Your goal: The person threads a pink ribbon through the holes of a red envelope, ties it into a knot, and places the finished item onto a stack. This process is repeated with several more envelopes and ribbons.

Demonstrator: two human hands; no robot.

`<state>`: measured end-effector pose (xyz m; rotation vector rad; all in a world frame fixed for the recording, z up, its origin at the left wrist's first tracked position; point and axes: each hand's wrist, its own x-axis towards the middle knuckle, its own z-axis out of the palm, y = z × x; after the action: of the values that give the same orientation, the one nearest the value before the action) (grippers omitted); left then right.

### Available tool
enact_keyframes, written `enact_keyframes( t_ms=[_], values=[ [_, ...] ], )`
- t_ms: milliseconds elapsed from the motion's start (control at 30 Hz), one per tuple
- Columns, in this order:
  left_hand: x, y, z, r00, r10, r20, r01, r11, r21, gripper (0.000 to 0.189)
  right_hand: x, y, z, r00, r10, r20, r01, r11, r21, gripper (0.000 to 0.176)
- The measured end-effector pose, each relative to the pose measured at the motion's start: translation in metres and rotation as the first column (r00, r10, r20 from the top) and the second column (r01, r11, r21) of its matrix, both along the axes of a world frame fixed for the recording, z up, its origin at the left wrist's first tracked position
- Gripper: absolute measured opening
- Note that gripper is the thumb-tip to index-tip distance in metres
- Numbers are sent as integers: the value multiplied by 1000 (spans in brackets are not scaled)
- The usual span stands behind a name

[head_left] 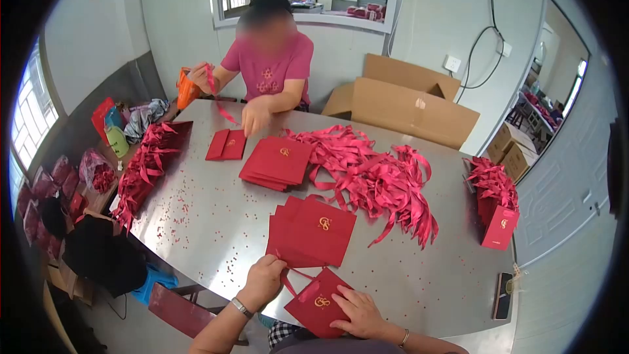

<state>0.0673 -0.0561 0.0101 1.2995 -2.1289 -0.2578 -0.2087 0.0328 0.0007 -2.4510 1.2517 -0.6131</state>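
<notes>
A flat red paper bag (306, 311) with a gold emblem lies at the table's near edge, turned at an angle. My right hand (359, 313) rests on its right side, fingers spread and lying flat. At the bag's upper left, my left hand (263, 280) is closed in a pinch on a red ribbon (288, 282) that runs to the bag. Just beyond my hands sits a fanned stack of red bags (311, 229). Another stack of red bags (276, 160) lies farther back, beside a big tangled heap of red ribbons (373, 174).
Across the metal table (216, 223), a co-worker (272, 72) holds a ribbon near a red bag (226, 145). Rows of ribboned bags stand at left (147, 164) and right (495, 196). A phone (503, 296) lies at the right edge. Cardboard boxes (413, 108) stand behind. Red bits are scattered about.
</notes>
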Motion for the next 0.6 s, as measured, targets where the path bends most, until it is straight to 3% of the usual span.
enact_keyframes(
  t_ms=[133, 200, 333, 600],
  values=[
    [-3, -1, -6, 995, 58, -81, -57, 998, 11, 13, -2, -3, -3, 1000, 6, 17, -6, 1000, -23, 67],
    [-6, 4, 5, 954, 154, -257, -124, 984, 127, 16, -1, -1, -4, 1000, 10, 25, -10, 1000, -22, 65],
    [-8, 10, 5, 937, 196, -291, -160, 977, 143, 17, -1, 1, -13, 999, -2, 46, 4, 999, -51, 61],
    [-2, 6, 16, 905, 287, -313, -319, 946, -54, 20, -2, 0, -13, 998, -6, 63, 9, 999, -43, 58]
  ],
)
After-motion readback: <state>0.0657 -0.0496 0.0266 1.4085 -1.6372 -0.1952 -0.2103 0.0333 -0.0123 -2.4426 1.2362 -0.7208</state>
